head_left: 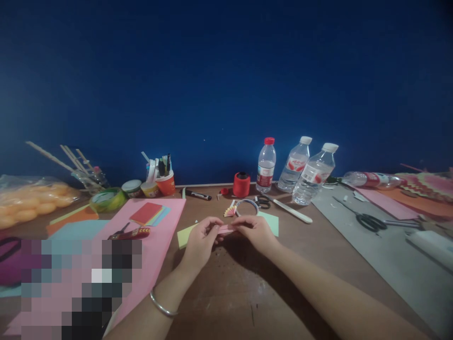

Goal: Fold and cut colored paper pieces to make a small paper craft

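A small strip of pink paper [226,229] is pinched between my two hands above the brown table [219,302]. My left hand [202,238] grips its left end, with the thumb and fingers pressed together. At the right end my right hand [257,232] closes its fingertips on the same strip. Just beyond the hands lie a small pleated paper fan [230,211] and a roll of tape [247,202]. Yellow-green paper [184,236] shows beside my left hand, and pale green paper [272,223] behind my right hand.
Three bottles, one [266,170] red-capped, stand at the back right, near a red thread spool [241,185] and a white-handled tool [293,210]. Pink sheets [161,219] and a pen cup [165,183] are left. Scissors [371,222] lie on a grey board [357,236] at right.
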A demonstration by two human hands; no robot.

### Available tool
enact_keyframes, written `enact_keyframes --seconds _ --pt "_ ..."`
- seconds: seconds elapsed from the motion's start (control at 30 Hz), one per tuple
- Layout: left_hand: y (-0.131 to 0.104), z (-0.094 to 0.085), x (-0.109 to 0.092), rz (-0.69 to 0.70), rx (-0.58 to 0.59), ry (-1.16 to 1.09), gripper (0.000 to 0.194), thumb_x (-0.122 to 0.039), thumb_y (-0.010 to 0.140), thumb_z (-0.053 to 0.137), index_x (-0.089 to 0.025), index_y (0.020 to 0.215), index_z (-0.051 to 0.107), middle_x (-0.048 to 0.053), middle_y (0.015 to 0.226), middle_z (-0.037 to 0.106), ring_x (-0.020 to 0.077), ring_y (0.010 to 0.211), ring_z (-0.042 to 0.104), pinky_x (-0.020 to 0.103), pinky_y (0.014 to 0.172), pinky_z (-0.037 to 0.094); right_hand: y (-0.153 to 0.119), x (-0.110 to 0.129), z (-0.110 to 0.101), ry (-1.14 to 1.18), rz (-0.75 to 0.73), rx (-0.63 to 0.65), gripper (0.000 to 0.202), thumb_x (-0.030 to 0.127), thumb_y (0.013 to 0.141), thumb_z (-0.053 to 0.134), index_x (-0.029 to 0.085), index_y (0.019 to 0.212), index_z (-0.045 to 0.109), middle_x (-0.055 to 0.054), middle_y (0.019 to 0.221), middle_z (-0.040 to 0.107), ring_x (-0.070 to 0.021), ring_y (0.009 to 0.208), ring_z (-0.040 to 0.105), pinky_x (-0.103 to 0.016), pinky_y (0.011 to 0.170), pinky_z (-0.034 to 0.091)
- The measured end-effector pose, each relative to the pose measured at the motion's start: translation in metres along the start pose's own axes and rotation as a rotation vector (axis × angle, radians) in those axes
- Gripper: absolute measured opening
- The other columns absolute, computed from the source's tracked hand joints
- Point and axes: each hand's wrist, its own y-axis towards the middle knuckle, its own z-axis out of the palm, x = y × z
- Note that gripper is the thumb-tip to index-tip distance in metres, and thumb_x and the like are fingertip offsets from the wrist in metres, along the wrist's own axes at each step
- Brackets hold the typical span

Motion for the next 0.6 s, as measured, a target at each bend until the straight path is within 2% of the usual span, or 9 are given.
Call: enact_keyframes --seconds 0.13,0.33,0.43,0.6 --pt "-0.0014 -0.0005 -0.0017 0.031 0.012 0.092 0.014 -0.018 0.075 0.043 -0.018 0.077 0.057 -0.002 0.064 0.058 0.0104 0.056 0.055 0.018 0.05 0.041 0.0002 0.002 -0.0028 -0.073 -0.033 0.048 0.018 0.026 0.068 0.056 0.016 0.075 0.068 -0.004 0.072 0.067 -0.0164 0.067 0.059 -0.028 0.065 0.045" --pt "-0.0015 -0.0004 -0.0043 0.134 -0.032 0.214 0.017 -0.032 0.072 0.055 -0.017 0.078 0.059 0.0 0.071 0.062 0.0149 0.065 0.058 0.024 0.06 0.045 0.0011 -0.003 -0.0054 -0.103 -0.057 0.098 0.027 0.031 0.065 0.062 0.013 0.084 0.067 -0.007 0.079 0.067 -0.02 0.074 0.061 -0.03 0.068 0.045" --pt "-0.0011 -0.0001 -0.0063 0.14 -0.063 0.24 0.02 -0.035 0.069 0.058 -0.017 0.078 0.06 0.001 0.075 0.065 0.016 0.068 0.06 0.025 0.063 0.046 0.0017 -0.0046 -0.0045 -0.072 -0.046 0.074 0.027 0.031 0.063 0.064 0.013 0.083 0.067 -0.008 0.079 0.067 -0.0199 0.074 0.061 -0.03 0.069 0.045" --pt "-0.0021 -0.0006 -0.0068 0.142 -0.122 0.296 0.015 -0.031 0.069 0.061 -0.018 0.077 0.064 0.001 0.074 0.067 0.0157 0.069 0.06 0.024 0.064 0.046 0.0018 -0.0044 -0.0031 -0.038 0.002 0.04 0.029 0.031 0.063 0.064 0.011 0.083 0.066 -0.008 0.075 0.067 -0.0188 0.068 0.06 -0.03 0.065 0.045"
